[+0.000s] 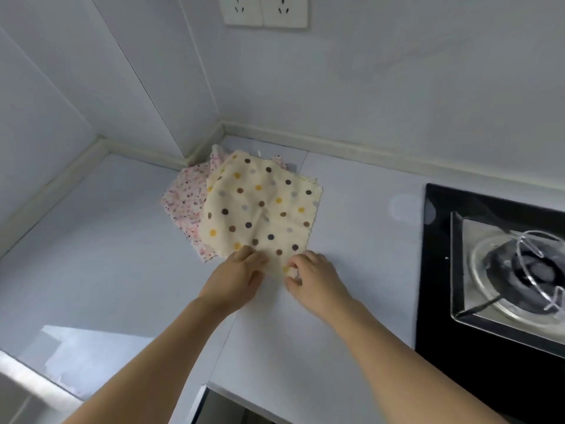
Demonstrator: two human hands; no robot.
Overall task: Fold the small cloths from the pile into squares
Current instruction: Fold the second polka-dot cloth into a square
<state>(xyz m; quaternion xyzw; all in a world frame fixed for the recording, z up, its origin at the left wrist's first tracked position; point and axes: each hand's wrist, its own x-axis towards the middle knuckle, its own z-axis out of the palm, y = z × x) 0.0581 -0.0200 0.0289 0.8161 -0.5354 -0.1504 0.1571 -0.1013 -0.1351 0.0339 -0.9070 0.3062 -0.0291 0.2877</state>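
A cream cloth with coloured polka dots [260,206] lies spread on top of the pile in the counter's corner. Under it, a pink-speckled white cloth [186,203] sticks out to the left, and another edge shows at the back. My left hand [238,276] pinches the near edge of the dotted cloth. My right hand [315,276] pinches the same cloth's near corner, which is bunched between thumb and fingers. Both hands sit close together at the cloth's front.
The white countertop [351,240] runs along two white walls. A black gas hob with a steel burner [513,264] stands at the right. A double wall socket [263,9] is high on the back wall. The counter's front edge lies below my arms.
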